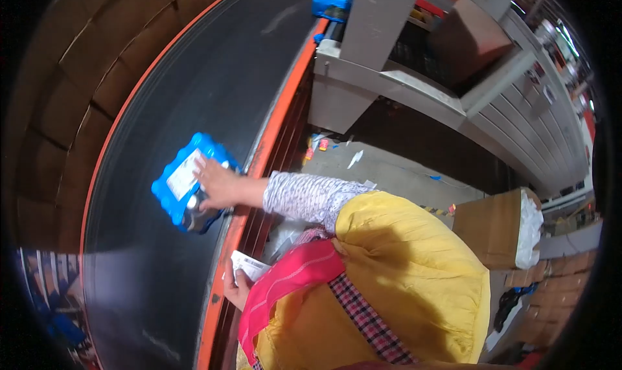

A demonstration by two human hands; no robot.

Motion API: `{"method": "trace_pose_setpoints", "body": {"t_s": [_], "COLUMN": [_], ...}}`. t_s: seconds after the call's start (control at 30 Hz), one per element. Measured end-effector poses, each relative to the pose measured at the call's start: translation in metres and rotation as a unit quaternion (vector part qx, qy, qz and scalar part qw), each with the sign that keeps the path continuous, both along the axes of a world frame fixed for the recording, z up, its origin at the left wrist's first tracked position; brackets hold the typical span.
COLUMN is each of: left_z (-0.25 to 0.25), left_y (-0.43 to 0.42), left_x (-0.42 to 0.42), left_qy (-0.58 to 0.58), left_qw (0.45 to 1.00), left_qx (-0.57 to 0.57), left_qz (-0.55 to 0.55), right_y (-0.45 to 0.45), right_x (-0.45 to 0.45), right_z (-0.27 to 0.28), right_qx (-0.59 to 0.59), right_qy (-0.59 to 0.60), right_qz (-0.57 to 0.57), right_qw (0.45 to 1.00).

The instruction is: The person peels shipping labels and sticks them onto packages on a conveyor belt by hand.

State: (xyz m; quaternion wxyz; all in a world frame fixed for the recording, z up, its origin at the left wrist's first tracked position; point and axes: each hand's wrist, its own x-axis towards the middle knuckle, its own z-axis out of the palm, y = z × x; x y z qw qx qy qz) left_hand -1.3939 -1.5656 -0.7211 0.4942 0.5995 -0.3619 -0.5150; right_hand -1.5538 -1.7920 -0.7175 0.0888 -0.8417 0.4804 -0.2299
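A blue plastic-wrapped pack (214, 151) rests on the dark conveyor belt, with a white label (183, 175) on its upper face. My right hand (219, 183) lies over the pack, fingers spread, the fingertips touching the label's edge and the thumb lower down near a shiny silvery part. By the orange conveyor rail, my left hand (237, 288) pinches white printed labels (249, 265) between thumb and fingers. Part of that hand is hidden behind the pink cloth.
The dark belt (259, 52) curves up past stacked brown cartons (58, 104) on the left. Another blue pack (332, 4) is at the top, beside a grey machine (376, 26). An open carton with a plastic liner (487, 231) stands at right. Scraps litter the floor.
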Motion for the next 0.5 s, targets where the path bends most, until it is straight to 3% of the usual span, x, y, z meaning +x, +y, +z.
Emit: {"method": "trace_pose_setpoints", "body": {"t_s": [0.13,0.17,0.23,0.27,0.33,0.5], "left_z": [0.018,0.018,0.007,0.004,-0.004,-0.014], "left_y": [-0.009,-0.011,-0.011,-0.013,-0.013,-0.022], "left_x": [-0.003,-0.005,-0.001,-0.001,0.004,-0.002], "left_qy": [-0.002,-0.027,-0.067,-0.078,-0.097,0.037], "left_qw": [1.000,0.998,0.988,0.982,0.967,0.972], "left_qx": [-0.004,-0.039,-0.111,-0.133,-0.177,-0.079], "left_qz": [-0.027,-0.049,-0.088,-0.109,-0.156,-0.219], "right_y": [0.045,0.063,0.086,0.106,0.140,0.177], "right_x": [0.010,0.002,-0.001,-0.006,-0.017,-0.037], "right_z": [-0.005,0.016,0.013,0.009,0.017,-0.001], "right_qx": [0.026,0.049,0.252,0.343,0.370,0.175], "right_qy": [-0.039,-0.050,-0.207,-0.241,-0.296,-0.303], "right_qz": [0.143,0.166,0.249,0.192,0.224,0.135], "right_qw": [0.989,0.984,0.912,0.887,0.852,0.927]}}
